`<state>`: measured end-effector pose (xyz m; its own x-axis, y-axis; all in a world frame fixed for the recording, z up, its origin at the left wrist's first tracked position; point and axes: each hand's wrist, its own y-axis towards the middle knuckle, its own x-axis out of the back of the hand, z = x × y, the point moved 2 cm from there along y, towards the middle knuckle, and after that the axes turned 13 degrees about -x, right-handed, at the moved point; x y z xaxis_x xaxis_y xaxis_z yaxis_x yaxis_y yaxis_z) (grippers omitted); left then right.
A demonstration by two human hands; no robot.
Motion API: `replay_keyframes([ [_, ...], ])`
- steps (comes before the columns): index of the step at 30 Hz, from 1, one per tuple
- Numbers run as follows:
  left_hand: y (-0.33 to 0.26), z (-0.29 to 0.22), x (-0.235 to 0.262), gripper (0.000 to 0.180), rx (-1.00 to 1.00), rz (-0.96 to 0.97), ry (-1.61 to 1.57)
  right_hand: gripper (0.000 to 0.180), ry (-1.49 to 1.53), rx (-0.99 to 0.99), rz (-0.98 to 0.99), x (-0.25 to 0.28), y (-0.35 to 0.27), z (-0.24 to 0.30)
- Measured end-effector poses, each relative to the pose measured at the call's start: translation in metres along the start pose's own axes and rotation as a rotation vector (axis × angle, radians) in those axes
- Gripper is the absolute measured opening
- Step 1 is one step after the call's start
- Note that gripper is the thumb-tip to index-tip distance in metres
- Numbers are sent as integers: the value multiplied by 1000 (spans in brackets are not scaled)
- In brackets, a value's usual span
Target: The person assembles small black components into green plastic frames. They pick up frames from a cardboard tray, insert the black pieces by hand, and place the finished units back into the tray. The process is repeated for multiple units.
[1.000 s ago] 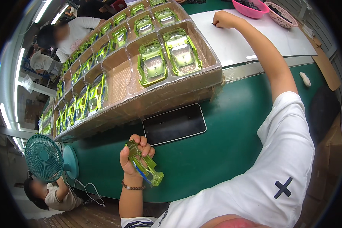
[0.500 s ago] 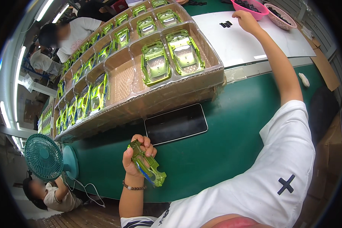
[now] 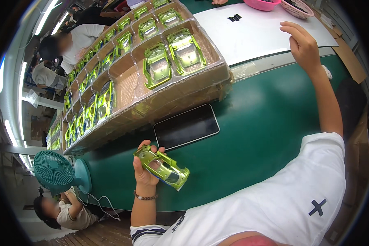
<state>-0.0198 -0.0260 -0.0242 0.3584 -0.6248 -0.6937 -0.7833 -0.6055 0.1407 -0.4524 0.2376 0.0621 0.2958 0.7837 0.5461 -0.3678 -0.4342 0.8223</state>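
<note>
The left hand [image 3: 145,170] is closed around a green toy car body [image 3: 162,167], gripping it from the left side, with the shell angled across the palm and its far end sticking out to the right over the green tabletop [image 3: 250,135]. A dark phone [image 3: 187,126] lies flat just beyond it. The right hand [image 3: 302,46] hangs loosely open and empty, raised over a white sheet [image 3: 262,30], well apart from the car body. Trays of green car bodies [image 3: 168,61] sit to the left of the sheet.
</note>
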Motion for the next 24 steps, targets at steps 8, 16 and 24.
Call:
replay_keyframes([
  [8, 0, -1, 2, 57, -32, -26, -21, 21, 395, -457, 33, -62, -2, -10],
  [16, 1, -1, 3, 56, -34, -30, -86, 25, 416, -737, 307, -123, -20, -27],
  [24, 7, -11, 8, 62, 23, 23, -244, 50, 535, -1088, 0, -154, -3, -39],
])
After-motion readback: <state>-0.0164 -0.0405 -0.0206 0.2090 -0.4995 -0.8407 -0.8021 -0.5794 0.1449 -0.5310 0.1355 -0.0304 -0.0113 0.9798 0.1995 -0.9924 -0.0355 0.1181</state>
